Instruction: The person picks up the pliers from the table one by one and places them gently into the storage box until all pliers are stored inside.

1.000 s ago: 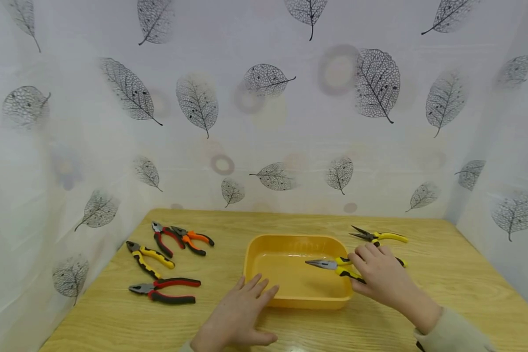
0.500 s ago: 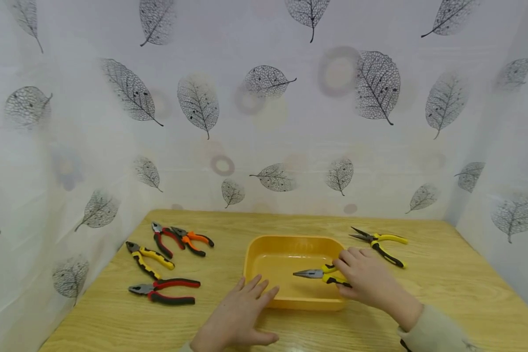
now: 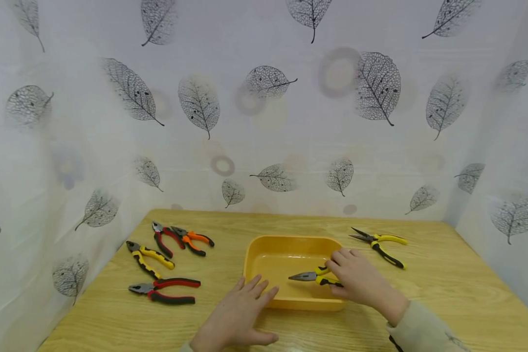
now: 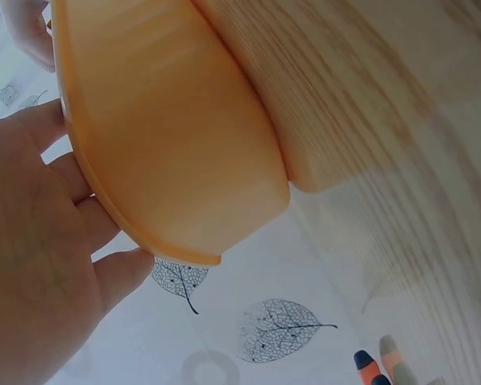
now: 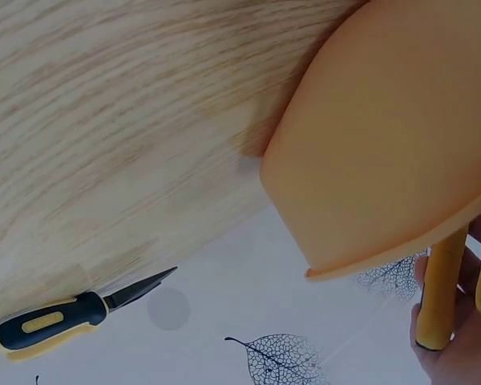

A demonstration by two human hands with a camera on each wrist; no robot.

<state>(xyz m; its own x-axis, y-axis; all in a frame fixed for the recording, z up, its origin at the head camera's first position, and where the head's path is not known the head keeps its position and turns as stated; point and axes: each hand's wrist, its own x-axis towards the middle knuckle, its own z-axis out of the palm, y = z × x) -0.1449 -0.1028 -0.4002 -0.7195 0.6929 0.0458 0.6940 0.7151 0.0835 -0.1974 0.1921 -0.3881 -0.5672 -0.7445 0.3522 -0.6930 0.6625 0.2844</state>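
Observation:
My right hand (image 3: 364, 282) holds long-nose pliers (image 3: 304, 276) by their yellow and black handles, over the right part of the yellow plastic tray (image 3: 305, 304). The grey nose points left, above the tray's floor; whether it touches the floor I cannot tell. In the right wrist view, a yellow handle (image 5: 442, 293) shows between the fingers beside the tray's rim. My left hand (image 3: 239, 317) lies with straight, spread fingers at the tray's near left corner. The left wrist view shows those fingertips touching the rim (image 4: 104, 204).
A second pair of long-nose pliers (image 3: 380, 244) lies right of the tray. On the left are red-black pliers (image 3: 169, 291), yellow-black pliers (image 3: 151, 259), another red-black pair (image 3: 167, 238) and orange-black pliers (image 3: 195, 239). A leaf-patterned curtain (image 3: 264, 137) encloses the wooden table (image 3: 229, 225).
My right hand has moved left and slightly down with the long-nose pliers, further over the tray. The second long-nose pair is now uncovered. My left hand stays at the tray's corner.

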